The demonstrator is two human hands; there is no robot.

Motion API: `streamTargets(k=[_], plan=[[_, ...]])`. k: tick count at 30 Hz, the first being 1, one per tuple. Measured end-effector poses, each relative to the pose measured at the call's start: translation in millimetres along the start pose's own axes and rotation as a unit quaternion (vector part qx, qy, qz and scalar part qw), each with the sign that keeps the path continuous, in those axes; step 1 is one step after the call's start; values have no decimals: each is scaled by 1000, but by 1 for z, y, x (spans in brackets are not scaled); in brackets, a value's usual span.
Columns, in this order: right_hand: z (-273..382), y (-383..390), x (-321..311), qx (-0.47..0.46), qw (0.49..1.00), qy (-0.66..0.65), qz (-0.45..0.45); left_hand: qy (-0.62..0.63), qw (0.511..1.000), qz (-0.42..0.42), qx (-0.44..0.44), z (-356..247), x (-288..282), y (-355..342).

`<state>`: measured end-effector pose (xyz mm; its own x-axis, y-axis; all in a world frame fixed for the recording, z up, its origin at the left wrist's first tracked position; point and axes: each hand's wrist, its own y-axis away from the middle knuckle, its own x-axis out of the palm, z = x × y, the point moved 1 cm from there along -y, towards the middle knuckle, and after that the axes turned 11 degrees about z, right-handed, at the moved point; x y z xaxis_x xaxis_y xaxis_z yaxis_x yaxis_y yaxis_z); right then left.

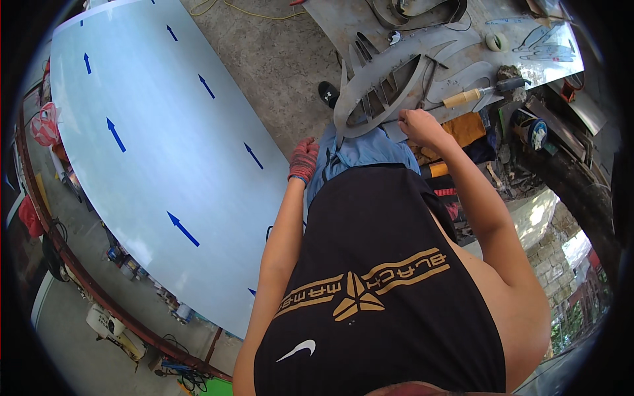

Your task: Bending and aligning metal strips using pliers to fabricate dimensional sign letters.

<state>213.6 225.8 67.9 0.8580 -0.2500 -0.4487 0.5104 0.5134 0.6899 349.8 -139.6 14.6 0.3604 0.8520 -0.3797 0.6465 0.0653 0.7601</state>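
Curling its bare fingers in, the right grip (422, 127) is at the near edge of a grey metal bench (337, 28). I cannot tell if it pinches anything there. The big grey metal frame (364, 80) lies on the bench, ahead of the right grip and to its left. It is shaped like a leaf, with a hole in the middle and thin bars across the hole. Its near, round end is just beside the right grip, but I cannot tell if they touch.

The left grip (304, 160) wears a red and grey glove. Its fingers bend a little, and I cannot tell if it holds anything. It is beside the blue pants (371, 149), and the frame is ahead of it and to its right. A large pale blue sheet (188, 155) with dark blue arrows lies to the left of this grip, with its long edge close by.

Ahead of the right grip and to its right is a tool with a yellow handle (462, 98). Flat curved metal bits (474, 74) lie near it. Farther ahead sit a small round pale thing (496, 42) and some bent metal strips (432, 14). To the right of the right grip are a yellow-brown cloth (466, 128), close by, and a dark blue can (530, 129), farther off.
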Motion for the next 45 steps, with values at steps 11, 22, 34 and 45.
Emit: streamTargets(k=[11,22,34,45], plan=[[42,-20,-47,13,956,-54,-290,-140,962,-2,234,-182,7,-92],[67,-100,-72,29,933,3,-357,-198,919,-98,327,-214,43,-179],[74,-126,-68,131,933,69,-327,-203,896,-127,374,-215,41,-187],[74,-133,-62,160,926,65,-337,-139,901,-65,405,-209,30,-202]])
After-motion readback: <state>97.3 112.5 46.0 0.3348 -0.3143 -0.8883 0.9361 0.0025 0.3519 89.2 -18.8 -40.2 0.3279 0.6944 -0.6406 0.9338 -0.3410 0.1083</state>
